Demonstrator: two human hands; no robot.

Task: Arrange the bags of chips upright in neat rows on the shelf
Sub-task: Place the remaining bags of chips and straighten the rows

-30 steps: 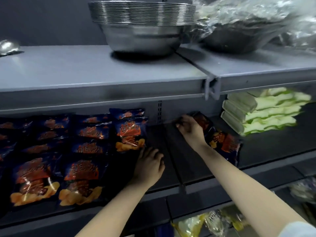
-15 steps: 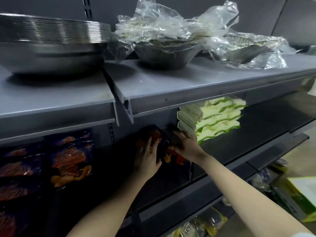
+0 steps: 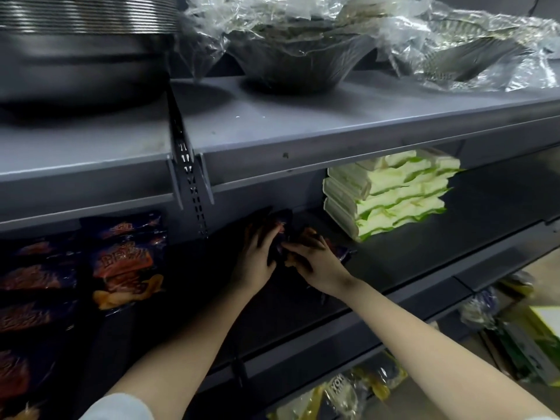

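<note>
- Chip bags (image 3: 125,262), 9 o'clock: red lettering is showing on the fronts, too blurred to read.
- Clear packet (image 3: 339,392), 6 o'clock: dark letters are showing, not legible.

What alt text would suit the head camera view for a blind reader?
A person's left hand presses and right hand grips a dark chip bag on a grey shelf, between rows of matching bags and stacked pale green packs. Steel bowls sit above.

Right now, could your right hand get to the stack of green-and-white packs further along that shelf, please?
Probably yes: only bare shelf lies between the right hand and the stack, though it is busy holding a chip bag.
</note>
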